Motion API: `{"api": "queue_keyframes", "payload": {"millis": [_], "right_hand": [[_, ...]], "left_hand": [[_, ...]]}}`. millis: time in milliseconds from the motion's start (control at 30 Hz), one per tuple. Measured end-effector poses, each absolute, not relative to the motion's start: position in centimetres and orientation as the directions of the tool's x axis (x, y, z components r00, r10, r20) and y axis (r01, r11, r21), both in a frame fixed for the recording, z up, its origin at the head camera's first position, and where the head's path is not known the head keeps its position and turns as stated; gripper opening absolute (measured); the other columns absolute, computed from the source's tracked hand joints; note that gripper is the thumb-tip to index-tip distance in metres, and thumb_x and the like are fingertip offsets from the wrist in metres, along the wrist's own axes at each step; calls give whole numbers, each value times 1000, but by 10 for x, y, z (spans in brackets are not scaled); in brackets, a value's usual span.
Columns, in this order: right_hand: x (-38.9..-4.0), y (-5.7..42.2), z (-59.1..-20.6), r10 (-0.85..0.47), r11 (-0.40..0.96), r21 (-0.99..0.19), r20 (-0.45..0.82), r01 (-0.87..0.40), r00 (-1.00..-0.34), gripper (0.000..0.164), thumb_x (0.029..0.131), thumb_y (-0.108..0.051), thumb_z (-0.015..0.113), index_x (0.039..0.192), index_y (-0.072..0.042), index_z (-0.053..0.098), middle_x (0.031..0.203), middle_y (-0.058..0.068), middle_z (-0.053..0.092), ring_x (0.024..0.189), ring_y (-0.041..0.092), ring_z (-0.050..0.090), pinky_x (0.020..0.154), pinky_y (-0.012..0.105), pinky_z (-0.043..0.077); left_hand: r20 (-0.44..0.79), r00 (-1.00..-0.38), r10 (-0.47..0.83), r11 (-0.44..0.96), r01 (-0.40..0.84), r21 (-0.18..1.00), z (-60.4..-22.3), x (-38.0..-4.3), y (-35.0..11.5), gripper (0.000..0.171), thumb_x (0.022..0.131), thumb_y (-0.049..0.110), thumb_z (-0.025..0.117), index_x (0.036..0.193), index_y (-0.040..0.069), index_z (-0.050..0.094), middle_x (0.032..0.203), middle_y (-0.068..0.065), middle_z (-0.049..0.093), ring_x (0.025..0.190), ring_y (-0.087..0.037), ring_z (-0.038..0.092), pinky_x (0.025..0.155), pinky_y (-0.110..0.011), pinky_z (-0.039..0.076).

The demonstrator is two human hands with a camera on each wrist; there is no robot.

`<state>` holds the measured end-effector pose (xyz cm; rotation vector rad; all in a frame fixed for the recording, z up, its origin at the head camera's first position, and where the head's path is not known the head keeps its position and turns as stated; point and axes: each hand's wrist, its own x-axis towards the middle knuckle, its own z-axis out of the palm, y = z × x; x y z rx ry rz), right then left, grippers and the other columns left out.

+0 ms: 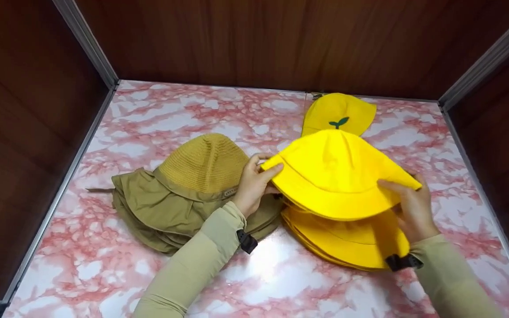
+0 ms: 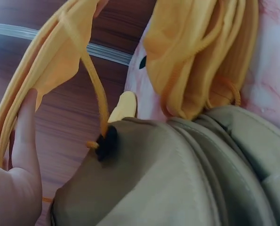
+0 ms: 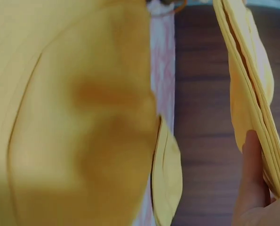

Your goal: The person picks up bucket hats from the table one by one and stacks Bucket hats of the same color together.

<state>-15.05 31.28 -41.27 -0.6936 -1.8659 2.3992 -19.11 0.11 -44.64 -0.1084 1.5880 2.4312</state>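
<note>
A bright yellow bucket hat (image 1: 334,172) is held up between both hands, its brim spread sideways. My left hand (image 1: 256,181) pinches the left end of the brim, thumb on the near face. At the right end, my right hand (image 1: 411,203) grips the brim the same way. Below it on the table lies a stack of yellow hats (image 1: 347,247), partly covered by the raised one. An orange cord (image 2: 98,89) with a black toggle (image 2: 107,142) hangs from the held hat in the left wrist view. In the right wrist view the brim (image 3: 252,89) shows several layers edge-on.
Olive sun hats (image 1: 170,207), stacked with a straw-textured crown on top, lie left of the yellow stack. Behind stands another yellow hat (image 1: 325,112) with a green sprout mark. Dark wood panels (image 1: 254,44) wall in the pink marbled table (image 1: 157,110) at the back and sides.
</note>
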Motion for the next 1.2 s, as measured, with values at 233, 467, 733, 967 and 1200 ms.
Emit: {"api": "queue_keyframes", "payload": {"millis": [233,467,733,967,1200], "right_hand": [[-140,345,-410,236,-94,-943,-334,320,-913,47,85,-11,78,119,-21,47,107,-5,61,78,9,68,72,22,60],[-135,370,-409,162,84,-904,-402,418,-901,38,87,-19,77,117,-24,53,93,-13,67,76,8,69,70,21,59],[-127,393,-421,115,311,-809,-489,498,-865,33,91,-30,72,113,-24,49,88,-16,65,78,7,67,74,22,58],[-122,403,-436,95,541,-677,-539,498,-837,54,89,-34,72,127,-8,45,105,-1,59,85,10,61,77,25,54],[-122,403,-444,124,602,-620,-550,503,-826,56,90,-27,68,130,0,40,127,19,47,101,25,51,79,24,46]], "left_hand": [[-152,-964,217,-198,-196,960,-450,-186,7,34,91,8,70,122,1,57,108,-18,69,71,-16,69,59,-37,62],[-90,-953,288,-1,-95,995,-453,-181,12,36,92,9,69,126,2,62,113,-19,68,67,-13,67,57,-36,61],[-46,-939,342,229,35,973,-459,-171,19,34,93,16,70,127,9,67,107,-11,68,62,-10,59,57,-26,59],[78,-916,393,494,282,823,-463,-166,25,33,95,21,68,127,12,69,123,-6,71,99,-19,70,90,-26,56],[160,-888,431,555,401,729,-472,-165,31,32,94,16,69,124,8,68,121,-10,71,111,-22,68,95,-30,55]]}}
